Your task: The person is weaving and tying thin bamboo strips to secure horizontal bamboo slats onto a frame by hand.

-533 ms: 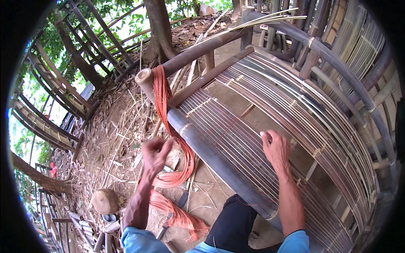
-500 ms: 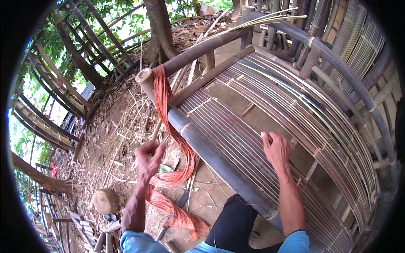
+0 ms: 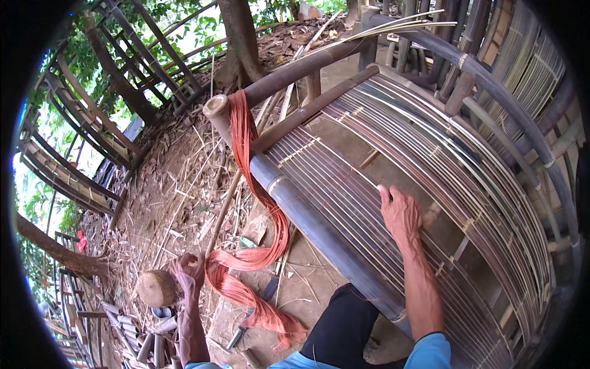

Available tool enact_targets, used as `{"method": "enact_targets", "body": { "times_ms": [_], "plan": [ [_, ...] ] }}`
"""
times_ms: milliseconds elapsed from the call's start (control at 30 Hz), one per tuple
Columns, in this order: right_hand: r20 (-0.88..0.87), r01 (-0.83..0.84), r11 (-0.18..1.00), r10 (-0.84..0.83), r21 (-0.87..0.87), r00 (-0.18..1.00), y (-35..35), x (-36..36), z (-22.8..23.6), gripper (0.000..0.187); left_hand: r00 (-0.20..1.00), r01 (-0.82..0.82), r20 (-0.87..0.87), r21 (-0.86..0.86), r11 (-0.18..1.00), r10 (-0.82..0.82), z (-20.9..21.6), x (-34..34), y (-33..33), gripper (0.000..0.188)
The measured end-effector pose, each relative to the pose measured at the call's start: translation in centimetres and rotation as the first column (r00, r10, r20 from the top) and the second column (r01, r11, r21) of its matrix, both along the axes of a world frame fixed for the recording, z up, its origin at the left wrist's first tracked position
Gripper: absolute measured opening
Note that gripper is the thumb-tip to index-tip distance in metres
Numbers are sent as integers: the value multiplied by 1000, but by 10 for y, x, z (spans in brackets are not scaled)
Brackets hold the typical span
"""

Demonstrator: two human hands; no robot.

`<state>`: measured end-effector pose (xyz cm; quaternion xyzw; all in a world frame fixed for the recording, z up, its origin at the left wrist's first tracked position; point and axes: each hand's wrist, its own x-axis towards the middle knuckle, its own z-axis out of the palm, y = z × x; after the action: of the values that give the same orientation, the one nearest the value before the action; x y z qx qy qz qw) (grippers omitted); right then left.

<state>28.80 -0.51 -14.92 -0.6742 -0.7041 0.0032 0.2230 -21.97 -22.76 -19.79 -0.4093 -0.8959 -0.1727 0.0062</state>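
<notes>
My right hand (image 3: 402, 212) is over the slatted seat (image 3: 326, 178) of a bamboo bench, thumb and index finger pressed together beside the edge of a slat. Whatever lies between those fingertips is too fine to make out. Low on the left, my left hand (image 3: 189, 269) hangs above the ground with its fingers curled in a pinch, and any thin strand in it cannot be seen clearly. A bundle of orange-red strands (image 3: 241, 132) drapes over the bench's bamboo arm rail (image 3: 295, 64). Its lower part (image 3: 258, 304) trails in a curve down to the ground.
A wooden stump (image 3: 155, 288) stands beside my left hand. A knife-like tool (image 3: 236, 335) lies near the strands. The thick front bamboo pole (image 3: 326, 224) runs between my legs and the seat. Cut bamboo pieces (image 3: 144, 347) lie lower left; a tree trunk (image 3: 239, 37) rises behind.
My left hand has moved down and left, away from the bench, to beside the stump. My right hand stays over the slats almost in place. The view has shifted slightly.
</notes>
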Motion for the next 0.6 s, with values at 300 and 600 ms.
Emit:
{"method": "enact_targets", "body": {
  "times_ms": [300, 600],
  "plan": [
    [-46, -26, 998, 28, 54, 999, 2, -8, -3, 46, 932, 268, 177, 258, 928, -318, -8, 88, 104, 52],
    [-90, -69, 997, 71, 29, 993, 6, -2, -3, 44, 836, 494, -51, 505, 708, -547, 28, 199, 196, 68]
  ]
}}
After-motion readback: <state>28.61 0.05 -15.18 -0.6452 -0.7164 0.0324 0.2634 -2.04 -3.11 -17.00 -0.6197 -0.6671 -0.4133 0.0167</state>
